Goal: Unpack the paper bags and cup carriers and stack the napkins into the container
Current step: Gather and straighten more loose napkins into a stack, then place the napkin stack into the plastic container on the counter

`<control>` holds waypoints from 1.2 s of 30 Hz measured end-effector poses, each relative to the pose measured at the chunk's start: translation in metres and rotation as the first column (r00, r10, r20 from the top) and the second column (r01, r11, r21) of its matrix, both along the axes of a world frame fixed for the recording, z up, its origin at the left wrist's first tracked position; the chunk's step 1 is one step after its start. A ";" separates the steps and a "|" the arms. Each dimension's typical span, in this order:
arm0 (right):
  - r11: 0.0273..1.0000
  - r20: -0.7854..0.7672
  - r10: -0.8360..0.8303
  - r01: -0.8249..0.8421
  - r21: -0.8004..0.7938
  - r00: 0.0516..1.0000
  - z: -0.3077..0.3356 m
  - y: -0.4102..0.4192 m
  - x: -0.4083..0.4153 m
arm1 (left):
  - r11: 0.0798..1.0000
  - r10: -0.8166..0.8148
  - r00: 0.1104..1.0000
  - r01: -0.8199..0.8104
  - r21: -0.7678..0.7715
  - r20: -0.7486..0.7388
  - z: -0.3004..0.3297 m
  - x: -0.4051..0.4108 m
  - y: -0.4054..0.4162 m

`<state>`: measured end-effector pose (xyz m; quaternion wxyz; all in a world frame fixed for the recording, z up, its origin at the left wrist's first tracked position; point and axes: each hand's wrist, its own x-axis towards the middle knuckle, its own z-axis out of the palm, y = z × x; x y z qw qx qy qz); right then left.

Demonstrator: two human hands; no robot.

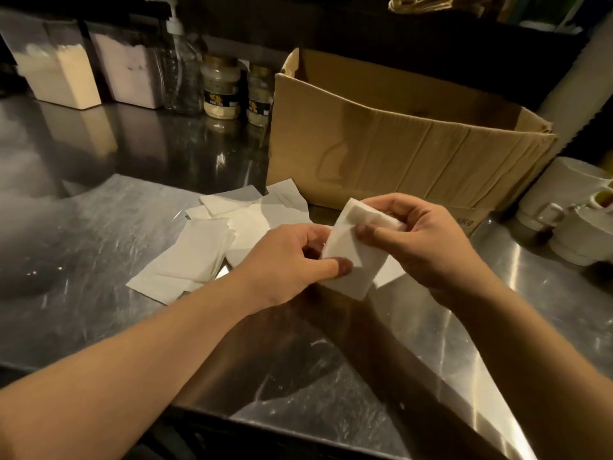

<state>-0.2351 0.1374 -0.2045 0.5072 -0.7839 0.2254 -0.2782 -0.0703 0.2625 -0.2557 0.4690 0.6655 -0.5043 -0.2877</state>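
Observation:
A small stack of white napkins (356, 257) is held above the steel counter (99, 227) between both hands. My left hand (292, 260) pinches its lower left edge with the thumb on top. My right hand (421, 240) grips its upper right side, thumb across the face and fingers curled behind. Several more white napkins (212, 240) lie scattered flat on the counter to the left of my hands. An open brown cardboard box (398, 151) stands just behind them; its inside is hidden.
White cups (570, 210) are stacked at the right edge. Along the back wall stand two storage containers (63, 71), a clear pump bottle (180, 68) and two jars (221, 88). The counter's front edge runs below my forearms.

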 end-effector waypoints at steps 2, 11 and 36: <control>1.000 -0.010 0.006 -0.006 0.009 1.000 0.013 -0.002 0.012 | 1.000 0.025 0.999 -0.025 0.010 -0.039 0.010 0.002 -0.003; 0.970 0.011 0.087 -0.087 0.228 0.996 0.085 0.008 0.063 | 0.999 0.048 0.984 -0.047 0.011 -0.173 0.095 0.045 0.002; 0.995 -0.094 0.094 -0.091 0.035 0.991 0.317 -0.031 0.293 | 0.985 0.167 0.964 -0.156 0.069 -0.207 0.320 0.252 -0.027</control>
